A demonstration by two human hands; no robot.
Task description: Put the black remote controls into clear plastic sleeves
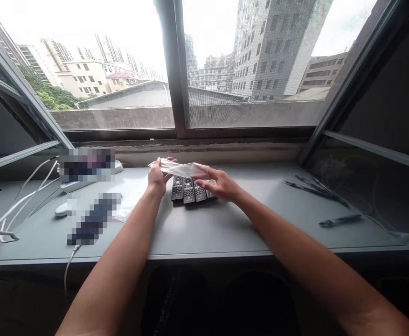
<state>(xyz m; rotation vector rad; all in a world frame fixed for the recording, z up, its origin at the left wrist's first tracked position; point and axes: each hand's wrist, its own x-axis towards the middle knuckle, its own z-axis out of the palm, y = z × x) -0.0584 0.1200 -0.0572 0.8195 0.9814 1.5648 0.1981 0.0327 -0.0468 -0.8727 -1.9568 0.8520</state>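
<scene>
I see grey desk across lower mid-frame. Right hand, centre: thumb and fingers apart. Left hand, just left: fingers clamped on 1 clear plastic sleeve, frame centre; I judge it light, limp, slippery, best pinched at ends. Black remotes below: likely stiff.

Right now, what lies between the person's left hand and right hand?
In the head view, a translucent plastic bag spans from the left hand to the right hand; black remotes show below it in the picture.
</scene>
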